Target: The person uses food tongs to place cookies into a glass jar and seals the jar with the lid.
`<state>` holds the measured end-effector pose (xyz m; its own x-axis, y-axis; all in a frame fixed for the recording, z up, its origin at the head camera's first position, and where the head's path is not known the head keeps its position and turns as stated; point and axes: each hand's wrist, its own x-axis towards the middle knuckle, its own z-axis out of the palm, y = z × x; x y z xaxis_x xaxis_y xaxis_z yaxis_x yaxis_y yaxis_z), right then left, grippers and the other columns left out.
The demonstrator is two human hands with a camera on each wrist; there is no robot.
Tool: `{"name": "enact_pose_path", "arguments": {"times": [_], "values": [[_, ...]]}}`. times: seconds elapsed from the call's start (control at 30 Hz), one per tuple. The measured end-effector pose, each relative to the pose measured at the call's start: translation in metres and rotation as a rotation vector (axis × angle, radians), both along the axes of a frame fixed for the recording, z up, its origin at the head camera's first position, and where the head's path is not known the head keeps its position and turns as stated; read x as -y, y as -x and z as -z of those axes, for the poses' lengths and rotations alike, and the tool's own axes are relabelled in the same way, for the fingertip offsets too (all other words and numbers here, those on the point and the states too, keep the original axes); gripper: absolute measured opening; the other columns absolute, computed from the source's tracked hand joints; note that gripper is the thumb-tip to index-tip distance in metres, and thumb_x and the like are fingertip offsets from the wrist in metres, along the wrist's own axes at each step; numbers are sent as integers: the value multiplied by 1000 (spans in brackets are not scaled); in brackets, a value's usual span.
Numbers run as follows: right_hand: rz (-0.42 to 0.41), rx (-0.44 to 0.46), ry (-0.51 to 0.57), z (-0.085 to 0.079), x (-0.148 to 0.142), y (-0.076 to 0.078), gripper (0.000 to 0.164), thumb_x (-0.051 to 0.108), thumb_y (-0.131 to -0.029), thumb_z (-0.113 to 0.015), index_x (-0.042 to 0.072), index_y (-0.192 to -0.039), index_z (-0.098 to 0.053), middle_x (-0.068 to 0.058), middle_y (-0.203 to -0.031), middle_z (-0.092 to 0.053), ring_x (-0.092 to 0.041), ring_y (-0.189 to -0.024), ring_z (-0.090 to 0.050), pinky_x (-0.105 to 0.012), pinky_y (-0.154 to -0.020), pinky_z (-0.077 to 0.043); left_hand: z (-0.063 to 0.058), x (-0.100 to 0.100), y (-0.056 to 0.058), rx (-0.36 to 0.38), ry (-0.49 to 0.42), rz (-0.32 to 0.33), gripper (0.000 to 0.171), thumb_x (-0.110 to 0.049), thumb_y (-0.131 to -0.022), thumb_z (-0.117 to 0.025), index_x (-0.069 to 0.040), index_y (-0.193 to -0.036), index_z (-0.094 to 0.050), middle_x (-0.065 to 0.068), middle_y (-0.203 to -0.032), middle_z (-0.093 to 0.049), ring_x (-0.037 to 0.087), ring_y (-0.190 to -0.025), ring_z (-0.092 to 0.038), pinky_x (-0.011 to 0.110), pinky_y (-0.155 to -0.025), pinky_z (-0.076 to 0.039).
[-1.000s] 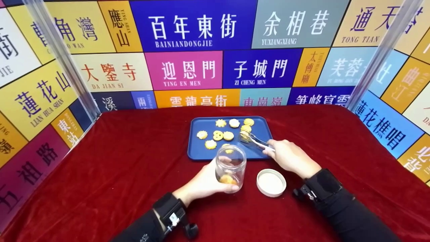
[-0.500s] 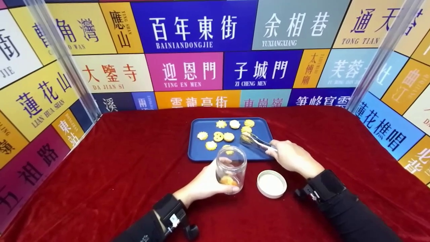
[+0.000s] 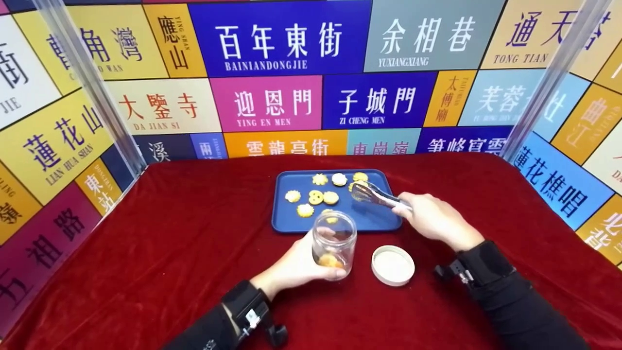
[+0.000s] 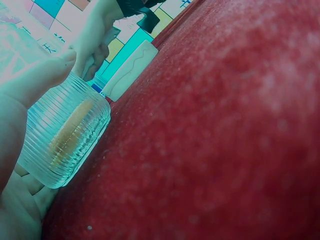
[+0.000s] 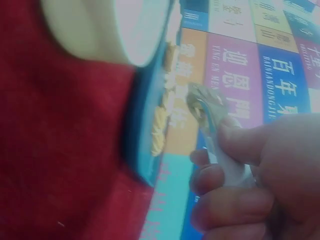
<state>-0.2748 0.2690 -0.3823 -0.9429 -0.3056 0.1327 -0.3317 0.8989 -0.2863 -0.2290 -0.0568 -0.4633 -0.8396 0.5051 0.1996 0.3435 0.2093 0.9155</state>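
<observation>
Left hand grips a clear jar — right hand holds tongs.

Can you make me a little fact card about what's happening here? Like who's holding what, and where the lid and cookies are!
Left hand: holds a clear jar
Right hand: holds tongs over the tray
Tongs' tips: seem to pinch a cookie
Jar: lid off, at least one cookie inside
Lid: on the red cloth, beside the jar
Tray: blue, with yellowish cookies
</observation>
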Motion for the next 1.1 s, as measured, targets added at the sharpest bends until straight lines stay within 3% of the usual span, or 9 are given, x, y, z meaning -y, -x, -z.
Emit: {"name": "enact_pose_path", "arguments": {"times": [0.33,0.77,1.1], "values": [[3,-47,-10,-34,-4,-15,24,37,-108,-63,16,-120,-66,-5,-93,-68,-26,-80,-60,-44,-69,-45,-2,1,0,10,7,0,79,-32,-77,-97,-19,-143,-54,-10,-126,-71,9,-116,-67,32,-106,-52],[-44,-130,-28,-70,8,-46,23,39,-108,-63,21,-122,-68,0,-90,-66,-22,-76,-56,-41,-67,-41,-2,1,0,11,5,1,82,-32,-77,-97,-13,-144,-54,-8,-127,-71,10,-116,-67,33,-105,-53],[-154,-162,-36,-88,9,-67,20,38,-107,-66,25,-122,-69,7,-88,-65,-16,-78,-57,-39,-69,-44,-3,1,-1,16,8,-5,80,-32,-76,-97,-16,-142,-55,-8,-126,-71,9,-115,-68,33,-104,-53]]}}
